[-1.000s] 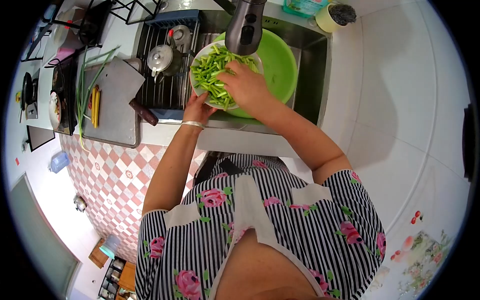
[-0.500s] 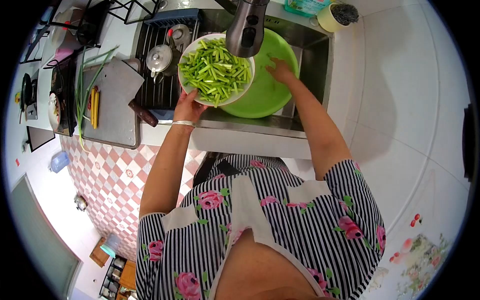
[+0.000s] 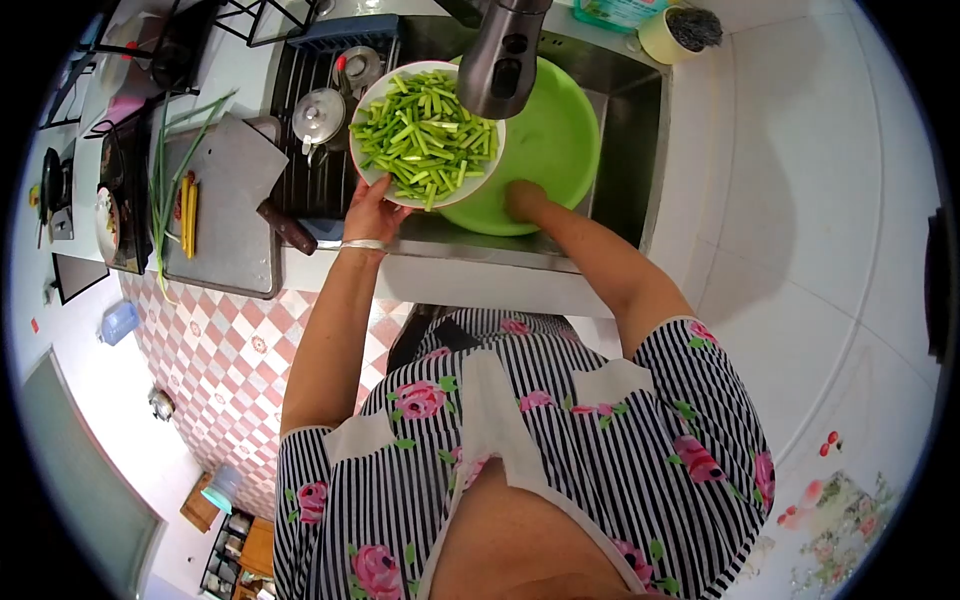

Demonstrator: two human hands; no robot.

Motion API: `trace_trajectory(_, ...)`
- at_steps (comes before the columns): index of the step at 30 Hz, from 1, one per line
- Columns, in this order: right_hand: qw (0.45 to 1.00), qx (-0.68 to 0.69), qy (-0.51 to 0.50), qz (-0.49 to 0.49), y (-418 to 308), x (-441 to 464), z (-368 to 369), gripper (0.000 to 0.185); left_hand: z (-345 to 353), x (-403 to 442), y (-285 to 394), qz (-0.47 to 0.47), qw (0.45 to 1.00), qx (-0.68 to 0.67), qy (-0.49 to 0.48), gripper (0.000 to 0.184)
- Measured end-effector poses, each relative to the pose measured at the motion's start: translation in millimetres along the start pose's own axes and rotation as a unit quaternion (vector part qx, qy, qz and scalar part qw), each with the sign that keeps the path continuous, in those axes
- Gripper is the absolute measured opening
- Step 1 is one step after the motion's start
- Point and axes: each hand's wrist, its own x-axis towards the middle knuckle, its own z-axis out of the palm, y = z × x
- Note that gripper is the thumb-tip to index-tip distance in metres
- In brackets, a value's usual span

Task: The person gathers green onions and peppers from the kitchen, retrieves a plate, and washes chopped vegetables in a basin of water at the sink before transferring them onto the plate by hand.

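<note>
My left hand (image 3: 374, 212) grips the near rim of a white bowl (image 3: 358, 166), its thumb over the edge. Cut green vegetable stems (image 3: 425, 140) fill this bowl, which is held at the left side of the sink, partly over a green basin (image 3: 560, 120). Down inside the basin, near its front wall, is my right hand (image 3: 524, 200). Its fingers point away from view and are hidden, so whether they hold anything does not show. The dark faucet (image 3: 503, 60) hangs over the bowl's right edge and the basin.
Left of the sink (image 3: 625, 140), a rack (image 3: 290, 170) holds a lidded metal pot (image 3: 318, 117). A cleaver (image 3: 245, 160), green onions (image 3: 165, 185) and yellow strips (image 3: 189, 215) lie on a metal board (image 3: 230, 260). A scrubber (image 3: 693, 28) sits in a cup at the back right.
My right hand has moved toward me and slightly left inside the basin, its fingers now out of sight. The bowl in my left hand has shifted slightly left.
</note>
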Motion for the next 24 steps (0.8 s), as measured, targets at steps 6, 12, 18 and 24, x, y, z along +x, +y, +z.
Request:
trace_trajectory(6,0.968,0.214,0.129,-0.031,18,12,-31,0.021,2,-2,8,0.007,1.000,0.000,0.010,0.037)
trace_trajectory(12,0.909,0.192,0.363,0.074,7,24,-55,0.038,-2,5,10,0.003,1.000,0.013,0.023,0.038)
trace_trajectory(18,0.940,0.174,0.294,0.012,-23,69,-14,0.030,4,6,7,0.006,1.000,0.013,0.014,0.035)
trace_trajectory(24,0.921,0.253,0.294,-0.022,-8,59,-17,0.025,12,6,3,-0.008,0.998,0.028,0.063,0.033)
